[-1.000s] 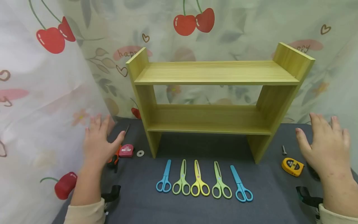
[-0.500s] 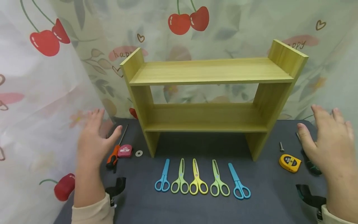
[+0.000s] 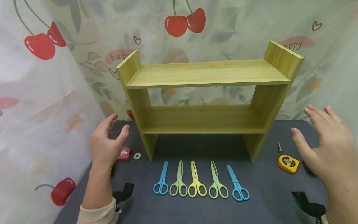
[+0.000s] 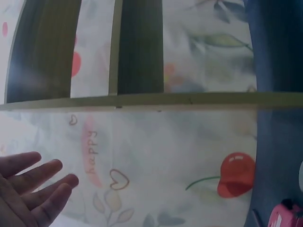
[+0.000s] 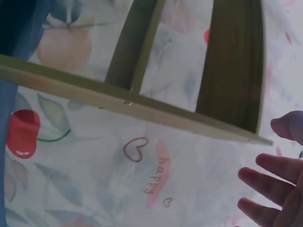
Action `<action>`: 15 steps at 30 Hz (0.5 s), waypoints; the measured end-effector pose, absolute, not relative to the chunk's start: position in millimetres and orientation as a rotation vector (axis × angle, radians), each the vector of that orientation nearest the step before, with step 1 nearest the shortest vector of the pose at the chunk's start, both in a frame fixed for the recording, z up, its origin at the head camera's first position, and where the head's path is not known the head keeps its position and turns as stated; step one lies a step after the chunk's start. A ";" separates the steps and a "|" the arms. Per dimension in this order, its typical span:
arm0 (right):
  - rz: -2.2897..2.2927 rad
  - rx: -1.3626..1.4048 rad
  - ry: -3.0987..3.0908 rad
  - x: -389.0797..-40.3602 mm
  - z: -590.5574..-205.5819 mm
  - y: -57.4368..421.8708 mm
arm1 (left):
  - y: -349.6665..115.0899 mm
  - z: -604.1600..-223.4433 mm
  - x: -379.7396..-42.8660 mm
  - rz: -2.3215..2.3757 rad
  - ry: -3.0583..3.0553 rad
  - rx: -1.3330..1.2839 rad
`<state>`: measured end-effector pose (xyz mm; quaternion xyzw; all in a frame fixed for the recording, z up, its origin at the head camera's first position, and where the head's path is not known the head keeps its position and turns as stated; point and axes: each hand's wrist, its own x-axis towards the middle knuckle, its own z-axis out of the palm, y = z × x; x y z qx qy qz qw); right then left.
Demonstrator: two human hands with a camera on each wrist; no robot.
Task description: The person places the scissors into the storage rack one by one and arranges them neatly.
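Observation:
A two-tier wooden shelf (image 3: 207, 73) stands upright on the dark table. Left of it, my left hand (image 3: 107, 144) is raised with fingers loosely bent and thumb apart, holding nothing. My right hand (image 3: 327, 143) hovers on the other side, fingers spread and bare of any object. Both hands are apart from the side panels. In the left wrist view, the left fingers (image 4: 52, 177) extend beside the shelf's side panel (image 4: 189, 99). The right wrist view has the right fingers (image 5: 270, 184) near the top end of the other panel (image 5: 156, 111).
In front of the shelf lie several scissors, including a yellow pair (image 3: 197, 180) and a blue pair (image 3: 237, 183). A pink tape measure (image 3: 124, 154) and a washer (image 3: 137, 156) lie left; a yellow tape measure (image 3: 288, 164) and a bolt (image 3: 280, 147) lie right. Printed curtains hang behind.
My left hand has moved right toward the shelf and turned, covering most of the orange screwdriver. My right hand stays raised at its side. The head view has shifted slightly.

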<state>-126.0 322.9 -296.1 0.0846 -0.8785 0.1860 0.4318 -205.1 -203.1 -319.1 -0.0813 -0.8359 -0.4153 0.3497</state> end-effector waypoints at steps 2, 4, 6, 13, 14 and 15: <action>0.489 0.220 -2.160 -122.7 -294.0 318.4 | -199.3 -318.6 -206.7 -1.106 -2.140 -0.217; 0.524 0.218 -2.139 -118.9 -293.1 314.1 | -196.7 -319.6 -208.3 -1.142 -2.126 -0.231; 0.559 0.217 -2.126 -115.4 -292.4 309.9 | -194.2 -321.9 -210.2 -1.183 -2.125 -0.244; 0.586 0.322 -2.047 -111.7 -289.2 297.2 | -188.3 -334.8 -223.1 -1.225 -2.148 -0.292; 0.579 0.333 -2.038 -111.7 -288.9 294.7 | -187.9 -336.7 -225.1 -1.225 -2.153 -0.295; 0.566 0.342 -2.033 -111.5 -288.4 292.2 | -187.7 -338.5 -227.1 -1.218 -2.161 -0.298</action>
